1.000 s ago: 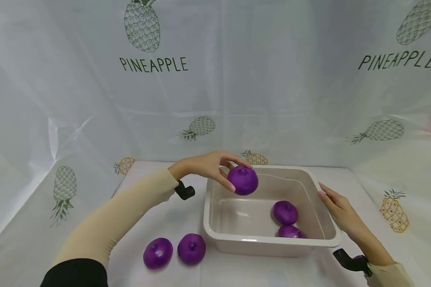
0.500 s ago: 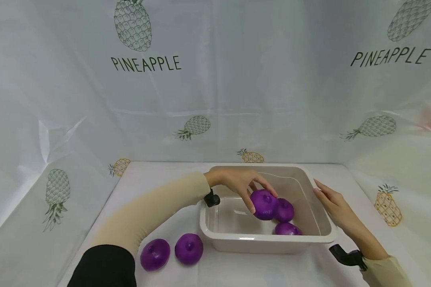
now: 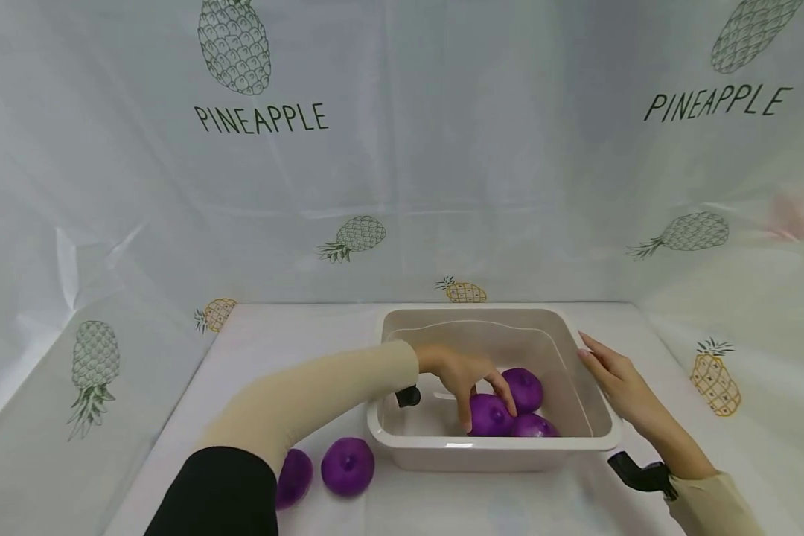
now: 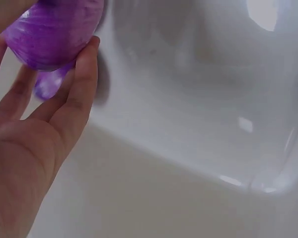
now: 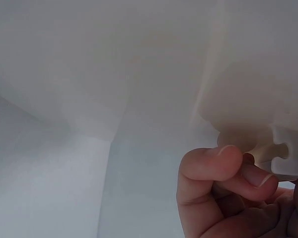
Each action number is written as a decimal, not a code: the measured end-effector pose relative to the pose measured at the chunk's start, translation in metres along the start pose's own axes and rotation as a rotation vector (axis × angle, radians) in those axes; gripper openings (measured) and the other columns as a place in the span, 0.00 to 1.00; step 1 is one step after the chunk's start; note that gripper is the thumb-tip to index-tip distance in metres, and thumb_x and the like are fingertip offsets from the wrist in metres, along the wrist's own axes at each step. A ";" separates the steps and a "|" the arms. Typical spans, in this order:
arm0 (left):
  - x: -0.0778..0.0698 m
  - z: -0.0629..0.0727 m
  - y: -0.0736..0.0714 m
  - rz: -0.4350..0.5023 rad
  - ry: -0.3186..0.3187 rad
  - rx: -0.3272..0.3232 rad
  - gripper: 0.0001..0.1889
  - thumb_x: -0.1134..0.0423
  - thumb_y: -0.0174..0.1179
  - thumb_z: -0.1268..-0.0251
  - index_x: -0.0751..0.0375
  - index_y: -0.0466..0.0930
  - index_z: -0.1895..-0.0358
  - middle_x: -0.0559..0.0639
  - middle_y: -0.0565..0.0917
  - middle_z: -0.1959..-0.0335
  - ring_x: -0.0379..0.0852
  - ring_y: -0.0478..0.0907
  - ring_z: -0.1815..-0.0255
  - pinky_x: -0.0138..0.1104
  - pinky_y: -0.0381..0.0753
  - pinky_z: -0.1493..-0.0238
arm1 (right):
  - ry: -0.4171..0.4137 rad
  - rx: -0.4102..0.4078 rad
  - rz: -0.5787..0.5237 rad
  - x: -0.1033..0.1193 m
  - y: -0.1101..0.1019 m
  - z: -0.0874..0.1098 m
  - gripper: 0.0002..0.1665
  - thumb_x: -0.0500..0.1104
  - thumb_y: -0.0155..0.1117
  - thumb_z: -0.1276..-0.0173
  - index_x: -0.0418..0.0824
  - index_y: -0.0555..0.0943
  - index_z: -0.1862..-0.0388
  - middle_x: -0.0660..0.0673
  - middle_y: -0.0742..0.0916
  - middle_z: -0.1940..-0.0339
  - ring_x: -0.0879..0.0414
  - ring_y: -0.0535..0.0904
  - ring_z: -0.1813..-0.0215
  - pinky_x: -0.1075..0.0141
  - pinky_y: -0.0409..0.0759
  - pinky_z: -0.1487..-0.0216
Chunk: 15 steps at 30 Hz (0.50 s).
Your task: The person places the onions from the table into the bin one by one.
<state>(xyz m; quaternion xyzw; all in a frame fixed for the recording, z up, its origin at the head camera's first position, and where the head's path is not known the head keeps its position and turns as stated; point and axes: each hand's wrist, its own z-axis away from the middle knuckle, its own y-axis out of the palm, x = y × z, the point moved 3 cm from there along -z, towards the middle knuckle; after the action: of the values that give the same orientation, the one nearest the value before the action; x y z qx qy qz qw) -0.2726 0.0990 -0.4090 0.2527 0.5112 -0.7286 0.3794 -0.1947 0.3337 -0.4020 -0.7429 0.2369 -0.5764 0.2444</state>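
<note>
"Onion (image 3: 492,418) in the left hand (image 3: 467,376): where, exactly?"

"Low inside the beige tub (image 3: 496,445), near the front wall. Thumb and fingers curl round its purple sides."

"Room around it?"

"Tight on the right: a rear onion (image 3: 524,389) and a front onion (image 3: 536,426) sit just beside it. Leftward and toward the far wall, tub floor spreads out."

"And the right hand (image 3: 626,383)?"

"Fingers bent, holding the tub's right rim from outside."

"Left of the tub?"

"One whole onion (image 3: 348,467) near the front left corner, another (image 3: 296,480) partly behind the left sleeve (image 3: 315,398)."
</note>
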 end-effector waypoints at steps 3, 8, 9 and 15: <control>0.004 -0.011 0.009 -0.003 -0.010 0.047 0.39 0.76 0.80 0.62 0.61 0.79 0.38 0.45 0.78 0.39 0.28 0.67 0.39 0.27 0.77 0.46 | 0.008 0.004 -0.009 0.000 0.000 0.000 0.29 0.40 0.45 0.18 0.27 0.59 0.25 0.22 0.79 0.43 0.45 0.83 0.52 0.67 0.84 0.60; 0.007 -0.020 0.018 -0.043 -0.004 0.084 0.38 0.78 0.80 0.63 0.63 0.79 0.40 0.49 0.78 0.38 0.30 0.67 0.38 0.25 0.66 0.36 | 0.022 0.003 -0.009 0.000 0.000 0.001 0.29 0.40 0.45 0.17 0.27 0.58 0.24 0.22 0.79 0.43 0.40 0.82 0.51 0.64 0.84 0.60; 0.008 -0.021 0.018 -0.055 0.003 0.088 0.38 0.78 0.80 0.63 0.64 0.78 0.40 0.50 0.78 0.39 0.30 0.68 0.38 0.24 0.63 0.35 | 0.021 0.003 -0.009 0.000 0.001 0.001 0.29 0.40 0.45 0.17 0.27 0.58 0.24 0.22 0.79 0.43 0.41 0.82 0.51 0.64 0.84 0.60; 0.012 -0.020 0.022 -0.071 -0.005 0.111 0.37 0.78 0.79 0.62 0.64 0.78 0.41 0.48 0.78 0.40 0.30 0.68 0.39 0.22 0.58 0.34 | 0.018 0.003 -0.011 -0.001 0.000 0.000 0.29 0.40 0.45 0.17 0.27 0.59 0.24 0.22 0.80 0.44 0.62 0.81 0.56 0.72 0.81 0.62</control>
<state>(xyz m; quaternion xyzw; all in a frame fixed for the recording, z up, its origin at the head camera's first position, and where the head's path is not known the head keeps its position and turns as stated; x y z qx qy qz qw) -0.2624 0.1099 -0.4374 0.2531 0.4776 -0.7696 0.3398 -0.1953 0.3344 -0.4030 -0.7386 0.2340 -0.5848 0.2403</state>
